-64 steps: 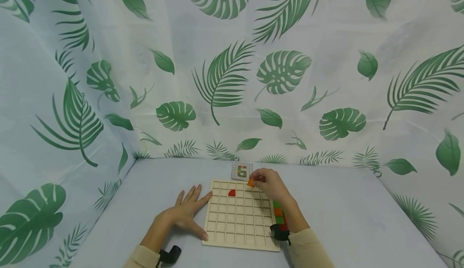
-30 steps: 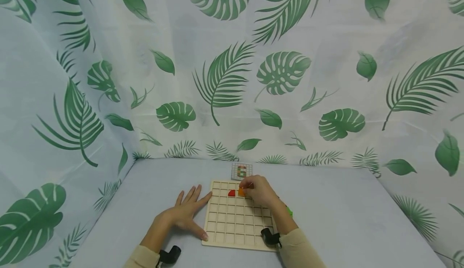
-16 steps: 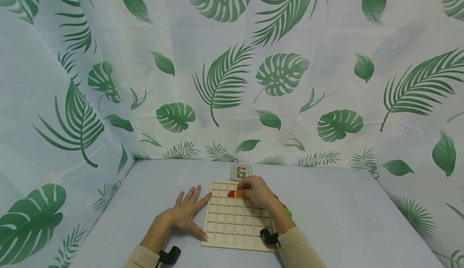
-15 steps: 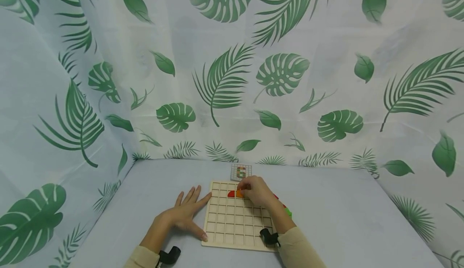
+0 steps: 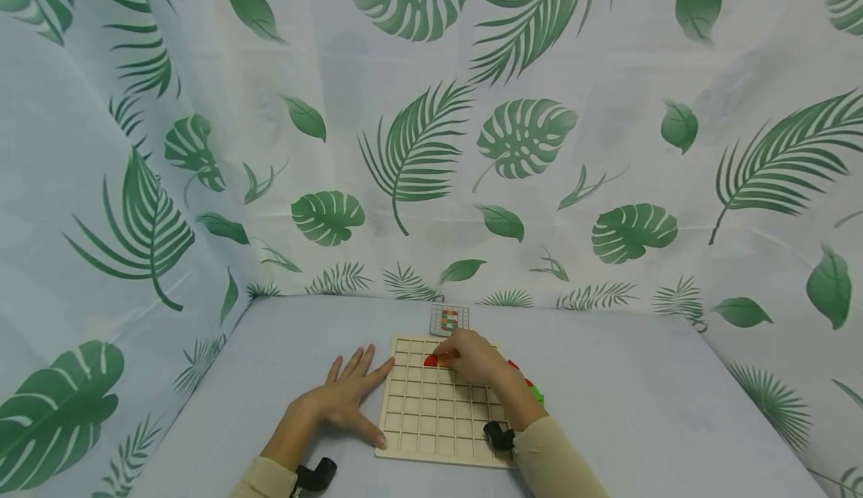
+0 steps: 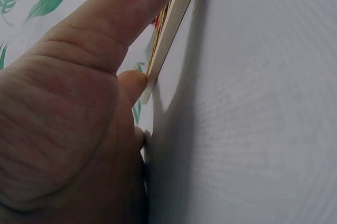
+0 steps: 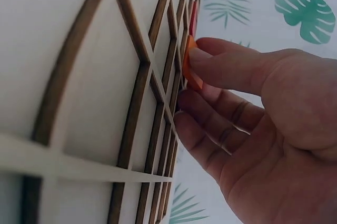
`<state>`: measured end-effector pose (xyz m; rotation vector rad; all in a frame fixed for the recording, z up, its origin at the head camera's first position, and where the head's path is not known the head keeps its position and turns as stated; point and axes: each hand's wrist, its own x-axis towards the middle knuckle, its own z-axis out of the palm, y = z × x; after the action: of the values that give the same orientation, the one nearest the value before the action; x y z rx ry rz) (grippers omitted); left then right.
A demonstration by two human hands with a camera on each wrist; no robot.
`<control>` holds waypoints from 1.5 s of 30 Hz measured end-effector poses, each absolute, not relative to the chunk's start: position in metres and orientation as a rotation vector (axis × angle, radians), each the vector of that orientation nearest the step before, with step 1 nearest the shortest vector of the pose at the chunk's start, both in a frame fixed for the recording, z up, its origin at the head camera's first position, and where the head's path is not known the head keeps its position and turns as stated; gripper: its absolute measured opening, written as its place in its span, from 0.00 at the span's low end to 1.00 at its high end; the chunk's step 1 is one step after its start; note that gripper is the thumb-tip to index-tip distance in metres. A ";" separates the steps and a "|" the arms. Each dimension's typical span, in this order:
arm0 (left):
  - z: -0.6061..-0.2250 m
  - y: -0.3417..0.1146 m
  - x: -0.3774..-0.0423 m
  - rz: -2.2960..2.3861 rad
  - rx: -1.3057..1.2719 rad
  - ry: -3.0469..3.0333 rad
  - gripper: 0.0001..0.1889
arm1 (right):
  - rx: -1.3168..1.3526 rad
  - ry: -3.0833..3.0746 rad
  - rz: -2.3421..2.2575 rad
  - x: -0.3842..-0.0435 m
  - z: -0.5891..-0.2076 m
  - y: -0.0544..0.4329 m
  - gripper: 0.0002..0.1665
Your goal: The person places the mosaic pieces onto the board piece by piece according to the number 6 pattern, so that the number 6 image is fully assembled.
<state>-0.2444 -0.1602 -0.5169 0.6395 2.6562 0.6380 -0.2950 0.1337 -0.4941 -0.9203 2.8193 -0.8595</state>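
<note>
A pale wooden grid board (image 5: 428, 424) lies on the table. My left hand (image 5: 342, 402) spreads its fingers along the board's left side, with the thumb at the near corner and the index fingertip at the left edge. In the left wrist view the thumb lies against the board's rim (image 6: 167, 39). Over the upper part of the grid, my right hand (image 5: 475, 357) pinches an orange tile (image 7: 194, 77) between thumb and index finger, at a cell. Directly left of it a red rounded-corner tile (image 5: 431, 361) sits in a cell. The fingers partly cover the orange tile.
Behind the board lies a small card (image 5: 449, 318) printed with a coloured figure on a grid. Green tiles (image 5: 536, 394) and red ones show past the right forearm, which hides others. Leaf-patterned cloth (image 5: 404, 273) walls the back and sides.
My right hand has carried the orange tile from the board's top edge leftward and down to the cell beside the red tile. Lately it shifts only slightly. The left hand stays put.
</note>
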 end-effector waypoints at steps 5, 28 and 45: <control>-0.517 -0.160 -0.244 0.640 0.633 2.657 0.72 | -0.966 2.831 -0.773 -0.295 -0.494 0.133 0.16; -0.519 -0.159 -0.245 0.604 0.620 2.677 0.72 | -0.848 2.907 -0.779 -0.294 -0.498 0.133 0.08; -0.520 -0.160 -0.245 0.621 0.639 2.670 0.72 | -0.732 2.915 -0.873 -0.289 -0.496 0.136 0.09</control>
<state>-0.2449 -0.1603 -0.5199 0.6392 2.6701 0.6214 -0.2890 0.1358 -0.4962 -0.7322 2.9146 -0.8734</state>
